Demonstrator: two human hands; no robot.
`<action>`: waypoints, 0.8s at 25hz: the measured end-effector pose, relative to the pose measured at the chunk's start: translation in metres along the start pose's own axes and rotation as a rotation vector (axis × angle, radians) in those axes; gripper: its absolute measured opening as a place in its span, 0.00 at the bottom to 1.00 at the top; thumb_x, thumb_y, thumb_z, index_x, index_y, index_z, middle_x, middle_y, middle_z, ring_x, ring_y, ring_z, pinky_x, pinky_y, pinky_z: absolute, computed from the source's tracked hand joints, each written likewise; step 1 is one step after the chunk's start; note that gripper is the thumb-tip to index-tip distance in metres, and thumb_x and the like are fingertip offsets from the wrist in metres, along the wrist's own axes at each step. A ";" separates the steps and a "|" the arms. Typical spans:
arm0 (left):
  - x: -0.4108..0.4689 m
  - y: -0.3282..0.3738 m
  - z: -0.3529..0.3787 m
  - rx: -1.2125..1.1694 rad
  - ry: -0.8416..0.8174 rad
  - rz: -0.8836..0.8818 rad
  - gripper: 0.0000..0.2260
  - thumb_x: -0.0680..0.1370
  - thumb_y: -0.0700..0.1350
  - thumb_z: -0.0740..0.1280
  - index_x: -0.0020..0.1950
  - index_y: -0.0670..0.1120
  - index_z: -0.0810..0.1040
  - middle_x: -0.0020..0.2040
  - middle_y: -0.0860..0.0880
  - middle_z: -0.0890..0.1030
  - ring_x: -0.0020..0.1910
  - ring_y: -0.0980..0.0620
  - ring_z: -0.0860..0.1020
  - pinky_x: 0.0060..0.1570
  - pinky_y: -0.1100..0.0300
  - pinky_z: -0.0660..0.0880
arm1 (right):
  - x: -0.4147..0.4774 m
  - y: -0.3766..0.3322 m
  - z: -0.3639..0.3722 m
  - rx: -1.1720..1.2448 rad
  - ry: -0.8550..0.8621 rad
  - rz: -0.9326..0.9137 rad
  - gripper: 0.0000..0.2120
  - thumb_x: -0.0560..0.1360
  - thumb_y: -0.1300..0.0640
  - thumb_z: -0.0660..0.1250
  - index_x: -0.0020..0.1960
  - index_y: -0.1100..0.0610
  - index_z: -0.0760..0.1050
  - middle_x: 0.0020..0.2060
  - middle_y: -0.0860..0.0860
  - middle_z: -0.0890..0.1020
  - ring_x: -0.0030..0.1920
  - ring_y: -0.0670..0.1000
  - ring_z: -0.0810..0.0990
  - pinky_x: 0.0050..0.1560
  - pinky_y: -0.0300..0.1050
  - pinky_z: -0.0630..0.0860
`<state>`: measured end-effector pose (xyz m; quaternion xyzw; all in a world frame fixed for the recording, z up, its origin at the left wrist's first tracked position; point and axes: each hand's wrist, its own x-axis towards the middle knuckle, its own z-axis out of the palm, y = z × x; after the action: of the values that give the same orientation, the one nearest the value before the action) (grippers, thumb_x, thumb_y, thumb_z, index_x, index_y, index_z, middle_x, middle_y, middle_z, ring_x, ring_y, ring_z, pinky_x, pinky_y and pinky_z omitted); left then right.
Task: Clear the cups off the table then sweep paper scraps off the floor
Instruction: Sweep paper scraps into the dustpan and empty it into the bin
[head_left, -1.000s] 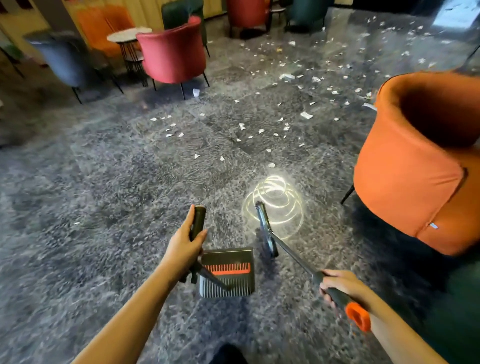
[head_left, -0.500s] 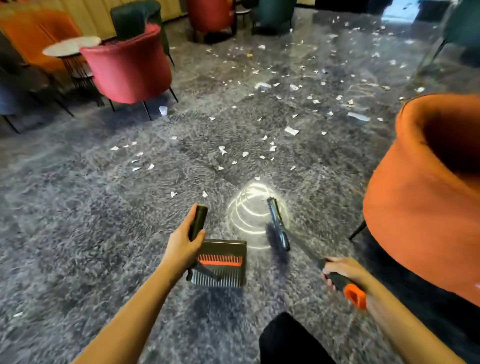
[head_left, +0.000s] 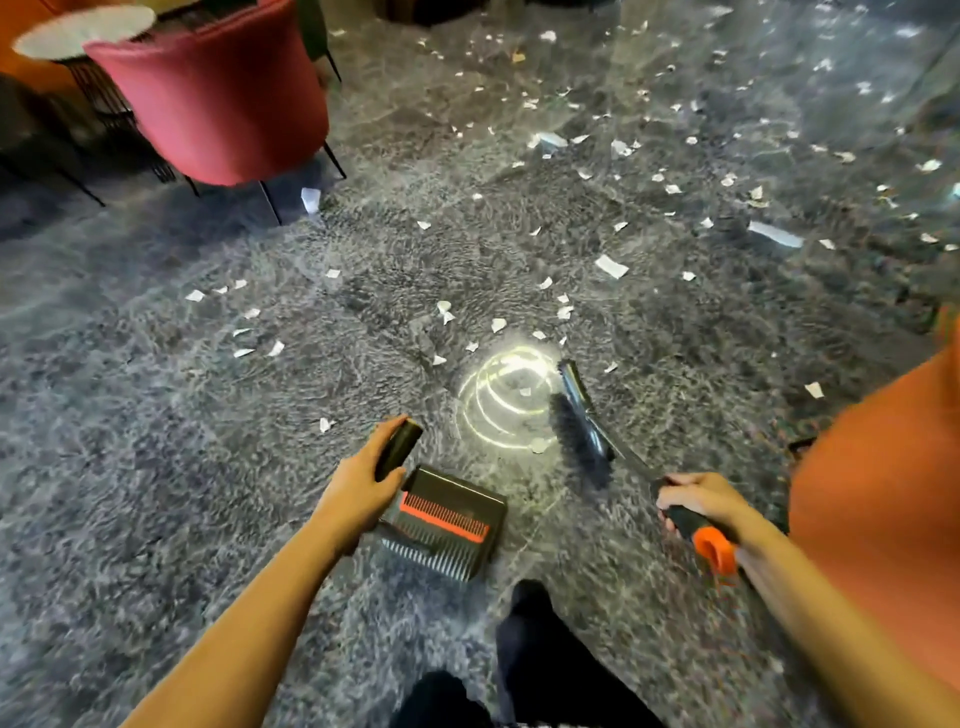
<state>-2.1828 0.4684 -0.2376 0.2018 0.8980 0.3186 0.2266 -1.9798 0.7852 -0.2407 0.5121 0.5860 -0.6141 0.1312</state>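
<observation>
My left hand (head_left: 358, 488) grips the dark upright handle of a black dustpan (head_left: 447, 525) with an orange comb strip, held just above the grey marbled floor (head_left: 156, 467). My right hand (head_left: 698, 499) grips the orange-tipped handle of a broom, whose black brush head (head_left: 579, 431) is down at the floor beside a bright light reflection. White paper scraps (head_left: 610, 266) lie scattered over the floor ahead, several of them close to the brush head and many more farther back.
A red armchair (head_left: 223, 98) stands at the far left beside a small round white table (head_left: 83, 28). An orange armchair (head_left: 878, 519) fills the right edge, close to my right arm. My dark-trousered leg (head_left: 540, 649) shows at the bottom.
I have stepped forward: the scraps and the red chair are nearer. The brush head has come closer to the nearest scraps. Both hands keep their grips.
</observation>
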 end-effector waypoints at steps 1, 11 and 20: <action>0.022 0.004 -0.003 -0.010 -0.005 -0.001 0.29 0.77 0.39 0.65 0.73 0.59 0.60 0.61 0.45 0.78 0.44 0.50 0.78 0.41 0.59 0.72 | 0.017 -0.020 0.000 -0.018 0.006 -0.006 0.17 0.73 0.75 0.61 0.62 0.74 0.69 0.28 0.59 0.73 0.15 0.49 0.71 0.16 0.34 0.67; 0.170 0.020 -0.037 0.005 -0.273 0.154 0.29 0.78 0.37 0.65 0.76 0.49 0.58 0.70 0.54 0.66 0.66 0.60 0.64 0.59 0.75 0.59 | 0.124 -0.116 0.043 -0.201 0.004 0.049 0.29 0.71 0.72 0.64 0.71 0.64 0.64 0.33 0.60 0.76 0.26 0.53 0.74 0.26 0.42 0.70; 0.214 0.011 -0.059 0.007 -0.354 0.141 0.27 0.79 0.42 0.64 0.73 0.63 0.61 0.68 0.53 0.74 0.60 0.47 0.75 0.52 0.54 0.72 | 0.126 -0.108 0.084 -0.645 -0.133 0.116 0.20 0.72 0.65 0.67 0.63 0.65 0.71 0.48 0.56 0.77 0.47 0.56 0.77 0.36 0.41 0.64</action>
<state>-2.3862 0.5562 -0.2491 0.3179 0.8289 0.2900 0.3574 -2.1573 0.7993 -0.2941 0.4354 0.7104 -0.4204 0.3592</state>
